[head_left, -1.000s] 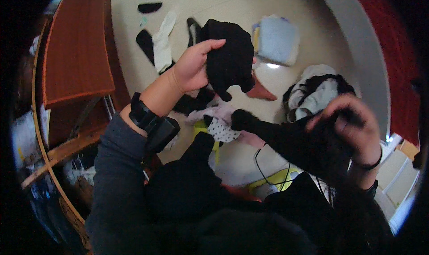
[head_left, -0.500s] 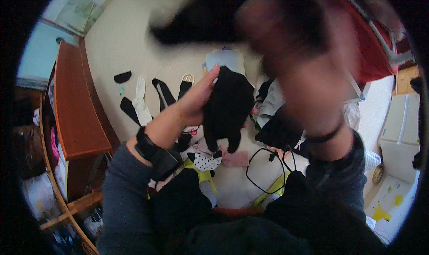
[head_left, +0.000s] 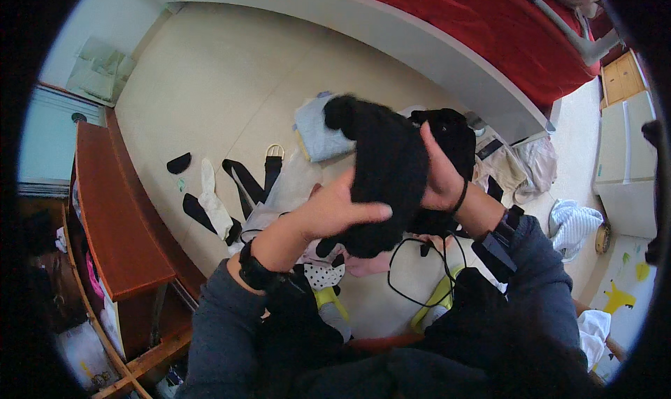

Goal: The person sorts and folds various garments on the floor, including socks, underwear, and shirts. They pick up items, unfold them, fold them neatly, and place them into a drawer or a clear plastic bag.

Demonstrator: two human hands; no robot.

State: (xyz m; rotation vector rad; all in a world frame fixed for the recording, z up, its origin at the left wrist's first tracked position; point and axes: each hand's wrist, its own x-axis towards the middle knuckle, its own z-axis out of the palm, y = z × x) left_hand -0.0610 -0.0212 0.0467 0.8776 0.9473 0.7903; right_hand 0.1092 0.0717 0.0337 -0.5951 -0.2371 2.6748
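A bunched black cloth piece [head_left: 388,172], soft and knit-looking, is held up in front of me between both hands. A rounded lump sticks out at its upper left end. My left hand [head_left: 342,207] grips its lower left side, thumb across the front. On the right side my right hand [head_left: 442,172] presses against it, thumb pointing up and the other fingers partly hidden. Whether it is one piece or several cannot be made out. Just behind the right hand lies a black garment heap [head_left: 454,137]. Below the held cloth are a polka-dot cloth [head_left: 323,277] and pink cloth [head_left: 367,266].
Folded light-blue clothing [head_left: 321,130] lies ahead on the floor. A white sock [head_left: 210,193] and a black belt [head_left: 272,168] are to the left, near a red-brown wooden panel [head_left: 122,203]. A black cord loop [head_left: 398,287] lies by my knees. A red-covered bed [head_left: 475,35] stands beyond.
My right hand has come down from high in front, where it swung black cloth, and now meets the bundle in my left hand. The view has tilted, showing more of the bed.
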